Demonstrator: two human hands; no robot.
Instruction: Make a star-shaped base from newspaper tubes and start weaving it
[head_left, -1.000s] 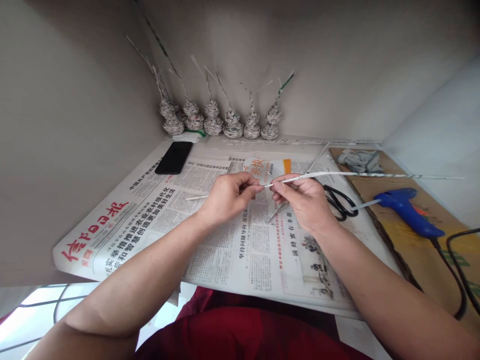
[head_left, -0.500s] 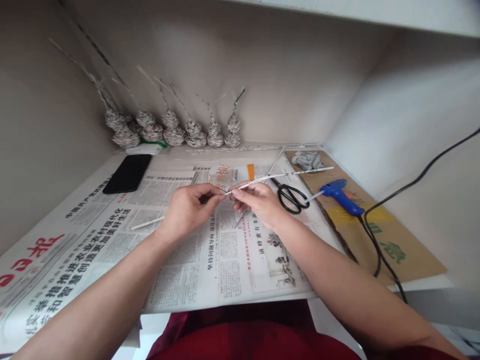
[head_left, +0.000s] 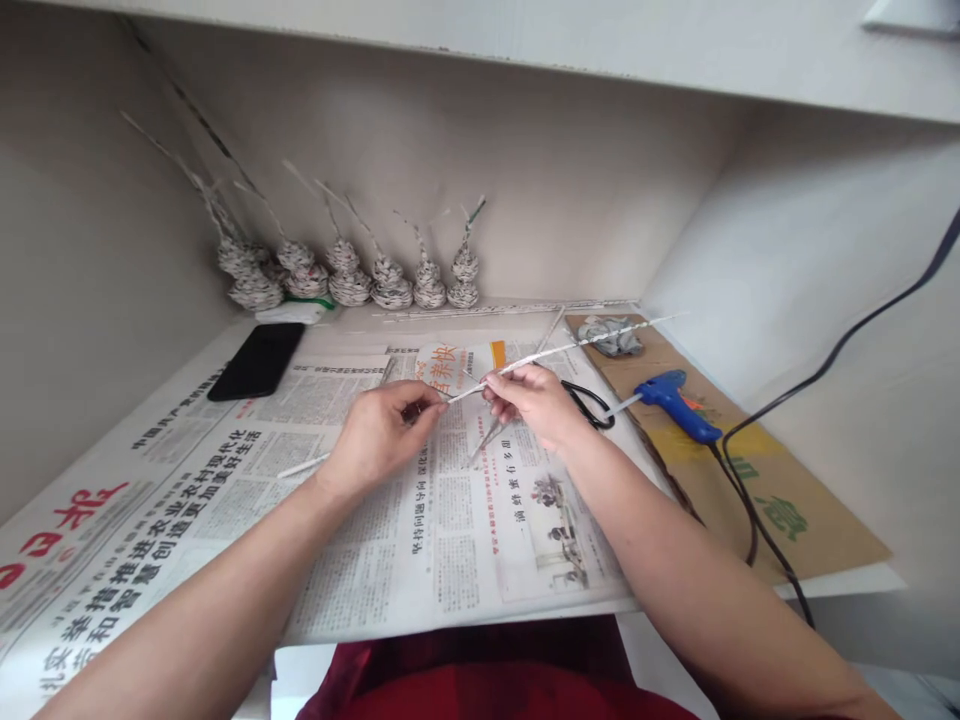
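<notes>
Over the newspaper [head_left: 360, 560], my left hand [head_left: 386, 430] pinches one end of a thin rolled-paper stick [head_left: 570, 350]. My right hand [head_left: 529, 400] grips the same stick a little further along, between thumb and fingers. From there it slants up to the right, past the scissors. Black-handled scissors [head_left: 592, 405] lie partly hidden behind my right hand. A white paper end [head_left: 304, 466] shows to the left of my left wrist; whether it belongs to another stick I cannot tell.
Several woven paper gourds [head_left: 390, 285] stand along the back wall. A black phone [head_left: 257, 360] lies at the left. On cardboard [head_left: 810, 500] at the right are a blue glue gun [head_left: 679, 405] with its cord [head_left: 832, 350] and a crumpled grey wad [head_left: 611, 336]. A shelf [head_left: 480, 40] hangs overhead.
My hands have moved slightly apart along the stick, with more of it showing between them. The view has tilted up a little, showing more of the shelf.
</notes>
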